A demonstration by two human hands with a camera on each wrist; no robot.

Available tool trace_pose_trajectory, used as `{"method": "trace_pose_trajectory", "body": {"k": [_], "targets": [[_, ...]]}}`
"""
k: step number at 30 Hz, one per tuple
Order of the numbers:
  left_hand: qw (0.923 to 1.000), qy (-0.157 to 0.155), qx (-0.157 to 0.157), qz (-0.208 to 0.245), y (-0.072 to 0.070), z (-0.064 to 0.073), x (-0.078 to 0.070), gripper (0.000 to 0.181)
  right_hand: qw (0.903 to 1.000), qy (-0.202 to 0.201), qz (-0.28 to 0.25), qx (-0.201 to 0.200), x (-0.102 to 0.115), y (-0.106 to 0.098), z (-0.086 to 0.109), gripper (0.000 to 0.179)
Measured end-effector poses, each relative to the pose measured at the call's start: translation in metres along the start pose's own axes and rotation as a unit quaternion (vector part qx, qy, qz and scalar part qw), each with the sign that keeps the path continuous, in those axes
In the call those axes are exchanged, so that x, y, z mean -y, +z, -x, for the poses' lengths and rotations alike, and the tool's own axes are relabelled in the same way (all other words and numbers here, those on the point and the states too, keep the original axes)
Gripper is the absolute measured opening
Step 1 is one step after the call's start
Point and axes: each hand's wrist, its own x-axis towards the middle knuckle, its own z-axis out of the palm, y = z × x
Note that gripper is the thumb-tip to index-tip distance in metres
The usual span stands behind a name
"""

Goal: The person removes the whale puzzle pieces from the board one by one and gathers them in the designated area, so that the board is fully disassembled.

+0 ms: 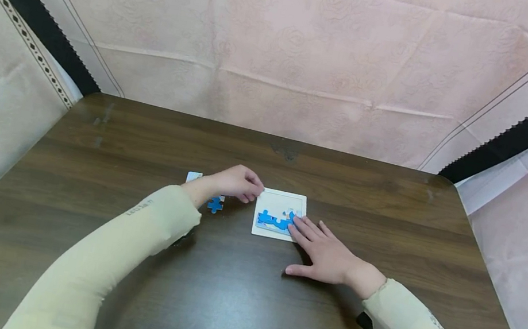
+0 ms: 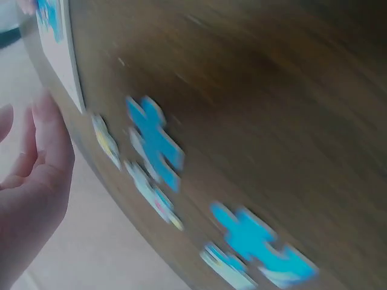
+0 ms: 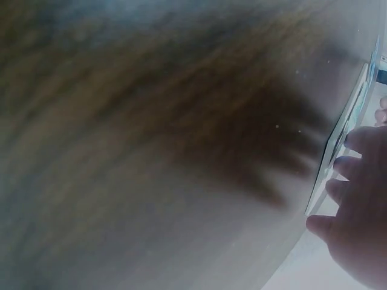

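Observation:
A square white puzzle tray point(image 1: 277, 235) lies on the table, with joined blue jigsaw pieces point(image 1: 269, 220) along its near side. My right hand point(image 1: 327, 255) is spread palm-down, its fingertips over the tray's right edge and the assembled pieces, the thumb apart on the near side. At the tray's far left corner is my left hand point(image 1: 240, 182), fingers loosely bent, with no piece showing between them. In the left wrist view, blue loose pieces point(image 2: 156, 142) and a pale, multicoloured piece point(image 2: 152, 192) lie on the table near the left hand point(image 2: 45, 163).
Another blue loose piece point(image 2: 257, 238) lies farther from the tray, partly under the left forearm in the head view. The dark wooden table point(image 1: 221, 297) ends at a pale pink cloth point(image 1: 314, 51) hanging behind it.

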Motion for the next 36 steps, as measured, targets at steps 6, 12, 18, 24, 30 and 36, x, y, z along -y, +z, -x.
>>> {"method": "trace_pose_trajectory", "body": {"k": [6, 12, 18, 24, 30, 36], "targets": [[0.9998, 0.003, 0.016, -0.014, 0.023, -0.012, -0.014, 0.03, 0.9999, 0.002, -0.007, -0.01, -0.002, 0.002, 0.003, 0.088], [0.9988, 0.008, 0.03, -0.039, 0.038, -0.019, -0.019, 0.031, 0.9999, -0.001, -0.01, -0.005, -0.003, 0.003, 0.01, 0.088], [0.9989, 0.001, 0.034, -0.031, 0.043, -0.022, -0.022, 0.031, 0.9999, -0.002, -0.016, -0.001, -0.004, 0.004, 0.012, 0.087], [0.9989, 0.002, 0.044, -0.015, 0.046, -0.026, -0.022, 0.031, 0.9998, 0.001, -0.02, 0.007, -0.005, 0.003, 0.011, 0.087], [0.9992, 0.0, 0.039, -0.009, 0.05, -0.03, -0.022, 0.029, 0.9998, -0.003, -0.018, 0.004, -0.005, 0.004, 0.011, 0.087], [0.9992, 0.01, 0.023, -0.032, 0.053, -0.03, -0.023, 0.028, 0.9999, -0.003, -0.014, 0.002, -0.005, 0.004, 0.012, 0.088]]}}
